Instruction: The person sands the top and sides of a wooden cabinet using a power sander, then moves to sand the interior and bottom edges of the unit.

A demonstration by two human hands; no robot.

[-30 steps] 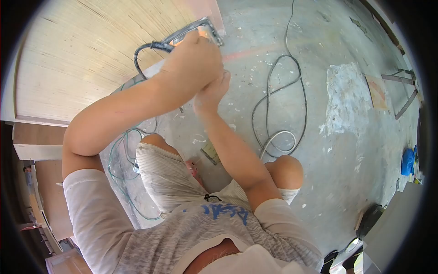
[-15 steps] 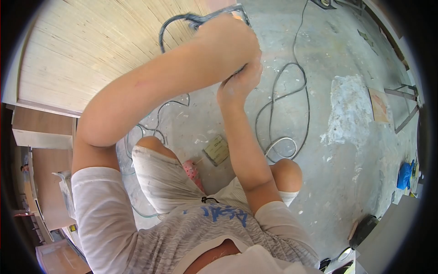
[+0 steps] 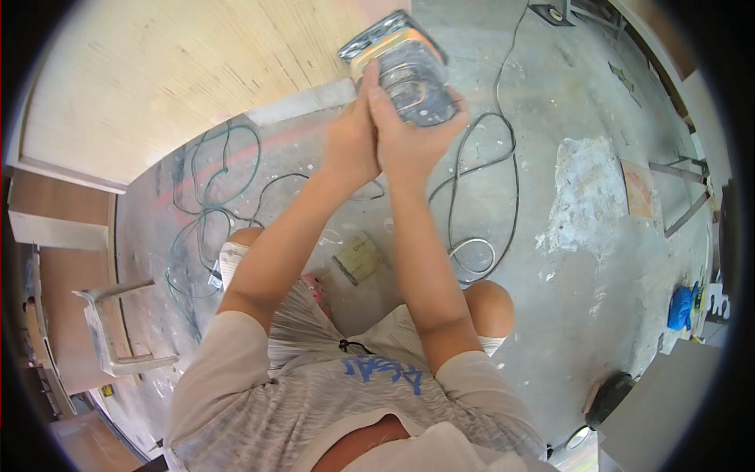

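A blurred orange and dark grey power sander [image 3: 413, 82] is raised at the top middle, its flat dark pad turned up and away. My right hand [image 3: 417, 145] grips its near end, thumb on one side and fingers on the other. Beside it, touching, my left hand [image 3: 352, 141] is closed against the sander's left side, its fingertips near the orange band. Just left of the sander is the edge of a pale wooden panel [image 3: 197, 79].
Dark cable [image 3: 515, 189] loops over the floor on the right, green hose [image 3: 206, 208] on the left. A yellowish packet [image 3: 358, 258] lies between my knees. A pale frame [image 3: 141, 364] stands at left; a blue bag [image 3: 681, 307] is at far right.
My left arm has swung down and back from across the panel, uncovering the sander. My left hand is now beside my right, and the sander's body faces me.
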